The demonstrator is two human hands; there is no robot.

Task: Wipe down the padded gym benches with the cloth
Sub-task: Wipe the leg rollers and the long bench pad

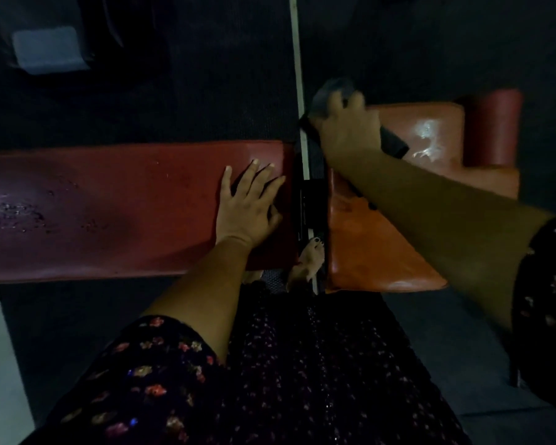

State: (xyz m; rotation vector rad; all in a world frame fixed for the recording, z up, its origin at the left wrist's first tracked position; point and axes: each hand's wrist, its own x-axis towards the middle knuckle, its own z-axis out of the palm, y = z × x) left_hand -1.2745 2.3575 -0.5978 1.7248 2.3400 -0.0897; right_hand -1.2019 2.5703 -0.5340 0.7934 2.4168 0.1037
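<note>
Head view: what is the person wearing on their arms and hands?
The left hand and right hand are ungloved, forearms uncovered. The left sleeve and right sleeve are short, dark fabric printed with small pinkish flowers. No watch or bracelet shows; the right hand is blurred.

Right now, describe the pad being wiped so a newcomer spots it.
Start at the long dark red padded bench under the left hand. Just right lies a shorter orange seat pad. Only it carries the right hand gripping a dark grey cloth.
</note>
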